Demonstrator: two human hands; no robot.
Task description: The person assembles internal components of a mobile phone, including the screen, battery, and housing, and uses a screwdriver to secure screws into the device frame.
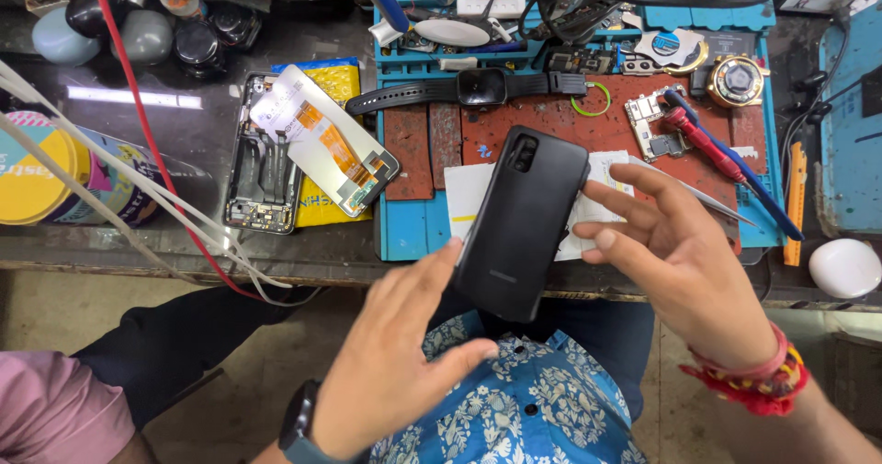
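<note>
Fingers first: left hand, nearest the lens, spread and loose, fingertips against the lower left edge of the black phone, thumb under its bottom corner, more propping than clamping. Right hand likewise spread, two fingertips on the phone's right edge, so the phone hangs pinched lightly between both hands, back cover and camera cluster up, tilted over the bench edge. Probably held by the rims to keep the back free for a look.

Behind the phone, white paper slips on a blue repair mat with rust-red patches. Left of the phone, one opened phone frame with one display panel, orange flex showing, leaned across it and a yellow packet; laid apart, likely to keep the screen off the bench. Beyond the phone, one smartwatch flat with strap out. Right of the phone, one bare circuit board, one red-handled screwdriver, one blue-handled tool, one pair of tweezers, within reach. Far right of the phone, one white round case. Count: two phones, two hands.
</note>
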